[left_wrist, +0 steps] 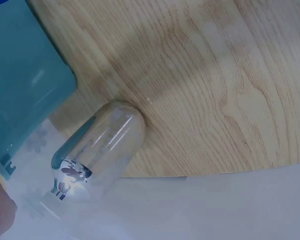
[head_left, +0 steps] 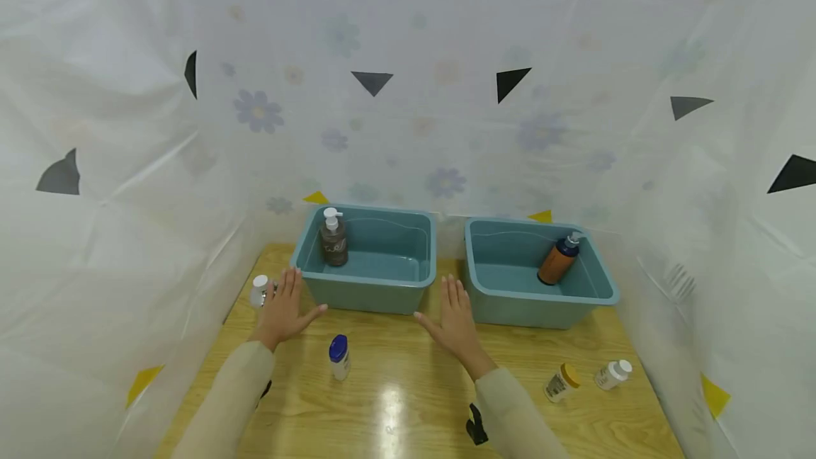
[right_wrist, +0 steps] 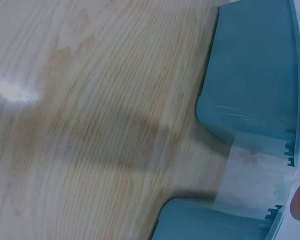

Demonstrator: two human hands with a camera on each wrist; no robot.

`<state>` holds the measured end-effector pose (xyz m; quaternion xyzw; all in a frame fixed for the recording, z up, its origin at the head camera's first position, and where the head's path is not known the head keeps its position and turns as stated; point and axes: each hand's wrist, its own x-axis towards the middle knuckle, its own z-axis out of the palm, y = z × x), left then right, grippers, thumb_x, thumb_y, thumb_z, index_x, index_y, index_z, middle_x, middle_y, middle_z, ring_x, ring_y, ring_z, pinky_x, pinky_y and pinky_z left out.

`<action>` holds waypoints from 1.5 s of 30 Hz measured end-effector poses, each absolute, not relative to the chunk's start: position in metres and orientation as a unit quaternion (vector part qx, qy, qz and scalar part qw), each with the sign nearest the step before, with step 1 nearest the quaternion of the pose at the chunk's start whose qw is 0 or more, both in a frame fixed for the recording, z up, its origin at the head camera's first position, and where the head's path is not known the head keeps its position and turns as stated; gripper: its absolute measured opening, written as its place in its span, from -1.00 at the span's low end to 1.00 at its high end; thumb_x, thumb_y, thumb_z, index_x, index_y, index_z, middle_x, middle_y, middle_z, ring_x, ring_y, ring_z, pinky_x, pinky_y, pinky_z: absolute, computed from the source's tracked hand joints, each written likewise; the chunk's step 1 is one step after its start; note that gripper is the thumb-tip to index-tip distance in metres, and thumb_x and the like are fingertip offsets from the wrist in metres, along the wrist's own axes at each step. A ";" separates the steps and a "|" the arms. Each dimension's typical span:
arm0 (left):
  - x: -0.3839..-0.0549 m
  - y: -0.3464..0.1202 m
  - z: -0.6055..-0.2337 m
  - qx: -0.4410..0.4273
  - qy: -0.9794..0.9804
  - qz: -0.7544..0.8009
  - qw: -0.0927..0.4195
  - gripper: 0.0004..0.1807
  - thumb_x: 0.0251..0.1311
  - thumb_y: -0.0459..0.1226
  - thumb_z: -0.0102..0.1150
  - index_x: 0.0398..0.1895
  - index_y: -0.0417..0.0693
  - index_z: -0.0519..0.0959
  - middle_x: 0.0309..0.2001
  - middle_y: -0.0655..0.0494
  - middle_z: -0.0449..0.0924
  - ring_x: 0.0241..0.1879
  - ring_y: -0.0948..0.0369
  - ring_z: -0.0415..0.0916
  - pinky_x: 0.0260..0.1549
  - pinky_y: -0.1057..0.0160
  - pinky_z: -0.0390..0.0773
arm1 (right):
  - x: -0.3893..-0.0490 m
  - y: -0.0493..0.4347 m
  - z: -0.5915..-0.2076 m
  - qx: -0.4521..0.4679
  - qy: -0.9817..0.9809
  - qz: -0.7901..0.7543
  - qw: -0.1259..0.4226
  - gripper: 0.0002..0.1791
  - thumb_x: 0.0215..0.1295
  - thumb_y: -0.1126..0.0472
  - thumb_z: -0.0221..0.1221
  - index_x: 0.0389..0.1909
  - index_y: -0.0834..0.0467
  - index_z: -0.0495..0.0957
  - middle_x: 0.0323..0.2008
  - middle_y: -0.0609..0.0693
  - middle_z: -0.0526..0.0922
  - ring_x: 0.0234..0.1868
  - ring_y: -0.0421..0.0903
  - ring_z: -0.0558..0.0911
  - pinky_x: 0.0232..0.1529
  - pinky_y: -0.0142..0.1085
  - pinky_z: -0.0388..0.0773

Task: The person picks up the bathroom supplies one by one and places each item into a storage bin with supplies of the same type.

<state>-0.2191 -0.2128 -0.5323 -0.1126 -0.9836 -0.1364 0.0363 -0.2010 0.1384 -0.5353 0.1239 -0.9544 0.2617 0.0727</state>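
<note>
Fingers straight and thumb spread, my left hand [head_left: 282, 312] hovers at the front left corner of the left teal bin [head_left: 363, 292] and holds nothing. Just beyond it, partly hidden, stands a clear bottle with a white cap [head_left: 258, 289]; the left wrist view shows this clear bottle [left_wrist: 102, 145] beside the bin's corner. My right hand [head_left: 455, 323] is also empty, its fingers straight, in front of the gap between that bin and the right teal bin [head_left: 535, 312]. A dark pump bottle [head_left: 333, 243] stands in the left bin. An orange-brown pump bottle [head_left: 557, 264] leans in the right one.
On the wooden table [head_left: 382, 388], a small white bottle with a blue cap [head_left: 340, 358] stands between my arms. To the right are a yellow-capped bottle [head_left: 562, 382] and a white-capped bottle [head_left: 613, 375]. Patterned plastic sheeting [head_left: 408, 126] encloses the back and sides.
</note>
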 end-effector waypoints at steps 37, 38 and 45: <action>-0.226 -0.207 -0.523 -0.095 -0.981 -0.169 -0.030 0.01 0.21 0.16 -0.05 0.38 -0.45 -0.13 0.43 -0.36 -0.25 0.42 -0.22 -0.27 0.34 -0.24 -0.20 | -0.220 0.117 -0.528 0.155 -0.962 0.218 -0.061 -0.09 0.33 -0.23 -0.11 0.41 0.35 -0.12 0.45 0.25 -0.15 0.47 0.20 -0.17 0.41 0.13 -0.25; -0.226 -0.207 -0.523 -0.094 -0.980 -0.172 -0.032 0.01 0.21 0.15 -0.04 0.38 -0.46 -0.13 0.43 -0.35 -0.25 0.43 -0.22 -0.28 0.34 -0.24 -0.21 | -0.220 0.117 -0.528 0.158 -0.962 0.215 -0.059 -0.09 0.33 -0.23 -0.11 0.41 0.35 -0.12 0.45 0.26 -0.13 0.47 0.21 -0.16 0.41 0.13 -0.24; -0.227 -0.209 -0.522 -0.093 -0.980 -0.173 -0.029 0.02 0.20 0.17 -0.05 0.38 -0.46 -0.13 0.43 -0.36 -0.25 0.42 -0.23 -0.28 0.35 -0.22 -0.19 | -0.222 0.117 -0.528 0.171 -0.962 0.206 -0.052 -0.13 0.33 -0.18 -0.08 0.41 0.35 -0.07 0.44 0.26 -0.09 0.46 0.21 -0.12 0.41 0.13 -0.22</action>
